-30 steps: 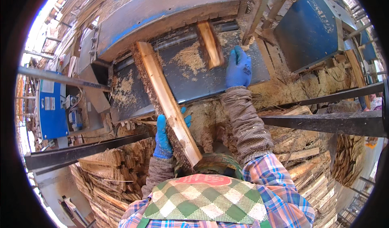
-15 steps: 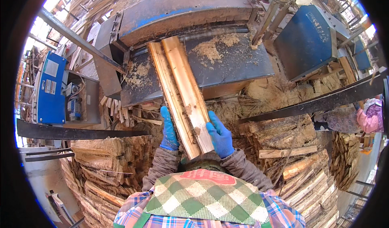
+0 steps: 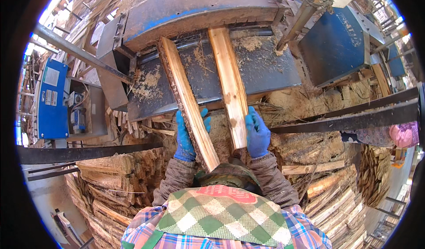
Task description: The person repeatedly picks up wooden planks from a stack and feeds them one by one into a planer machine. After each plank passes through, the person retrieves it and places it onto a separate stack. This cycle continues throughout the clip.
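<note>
Two rough wooden slabs with bark edges rest their far ends on the dark metal table of a machine, spread apart like a narrow V. My left hand (image 3: 185,136), in a blue glove, cradles the left slab (image 3: 188,103) from beneath, thumb on one side and fingertips showing on the other. Its near end reaches back toward my chest. At the right, my gloved right hand (image 3: 257,133) grips the right edge of the other slab (image 3: 231,90) near its close end. That slab's far end lies by the roller (image 3: 248,33) at the machine's opening; some fingers are hidden under it.
Sawdust and chips litter the metal table (image 3: 270,72). Stacks of slabs stand at my left (image 3: 110,178) and right (image 3: 327,182). Dark metal bars (image 3: 88,151) run along both sides. A blue control box (image 3: 55,98) is at left, a blue housing (image 3: 334,45) at right.
The two slabs, side by side before, are now separated. My right hand has moved its slab rightward and forward to the roller; the left slab has shifted slightly, with my left hand beneath it.
</note>
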A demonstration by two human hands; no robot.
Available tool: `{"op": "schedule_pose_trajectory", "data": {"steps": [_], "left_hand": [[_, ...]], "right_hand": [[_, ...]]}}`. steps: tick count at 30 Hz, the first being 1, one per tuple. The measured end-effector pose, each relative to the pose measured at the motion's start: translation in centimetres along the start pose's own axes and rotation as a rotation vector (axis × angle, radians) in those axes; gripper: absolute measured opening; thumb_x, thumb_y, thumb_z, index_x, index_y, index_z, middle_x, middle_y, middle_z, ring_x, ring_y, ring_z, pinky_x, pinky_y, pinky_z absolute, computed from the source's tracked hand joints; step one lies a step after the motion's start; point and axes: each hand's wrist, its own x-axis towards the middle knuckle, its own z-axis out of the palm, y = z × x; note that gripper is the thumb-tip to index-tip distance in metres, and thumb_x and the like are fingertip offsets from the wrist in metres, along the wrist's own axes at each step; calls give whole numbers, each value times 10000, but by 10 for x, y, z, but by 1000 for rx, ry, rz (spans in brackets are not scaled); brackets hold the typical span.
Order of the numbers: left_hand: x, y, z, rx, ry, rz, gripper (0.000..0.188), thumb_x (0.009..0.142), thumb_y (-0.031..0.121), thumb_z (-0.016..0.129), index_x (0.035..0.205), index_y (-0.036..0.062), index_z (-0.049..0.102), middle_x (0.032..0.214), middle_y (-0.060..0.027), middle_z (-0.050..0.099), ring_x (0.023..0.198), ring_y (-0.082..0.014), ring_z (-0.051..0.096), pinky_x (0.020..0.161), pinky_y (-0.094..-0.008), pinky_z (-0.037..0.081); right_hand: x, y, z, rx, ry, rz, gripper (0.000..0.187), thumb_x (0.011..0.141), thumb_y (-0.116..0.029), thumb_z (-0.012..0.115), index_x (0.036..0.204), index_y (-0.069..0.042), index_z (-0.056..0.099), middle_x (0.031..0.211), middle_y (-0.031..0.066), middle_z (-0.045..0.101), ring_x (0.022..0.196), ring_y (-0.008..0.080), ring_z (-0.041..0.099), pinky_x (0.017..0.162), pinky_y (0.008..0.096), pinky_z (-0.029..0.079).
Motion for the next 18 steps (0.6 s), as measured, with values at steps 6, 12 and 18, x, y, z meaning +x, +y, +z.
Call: {"op": "schedule_pose_trajectory", "data": {"steps": [6, 12, 18], "left_hand": [[-2, 0, -3, -110, 55, -47, 927, 976, 702, 555, 1650, 151, 239, 1589, -208, 421, 1270, -351, 626, 958, -471, 655], [-4, -2, -10, -107, 91, -60, 954, 969, 746, 517, 1642, 118, 268, 1572, -213, 452, 1243, -339, 637, 960, -466, 634], [4, 1, -16, -187, -15, -52, 943, 990, 741, 464, 1610, 44, 325, 1529, -246, 497, 1221, -346, 652, 953, -447, 625]], "right_hand": [[87, -7, 52, -312, 75, -224, 394, 996, -90, 676, 1383, -24, 651, 1103, 196, 676, 1002, 321, 664, 861, 388, 565], [138, -22, 84, -331, 78, 7, 412, 1047, -201, 624, 1425, -37, 620, 977, 153, 637, 881, 281, 622, 823, 401, 529], [142, -30, 85, -374, 24, 20, 448, 1067, -306, 579, 1407, -19, 624, 979, 172, 652, 919, 313, 634, 847, 433, 522]]}}
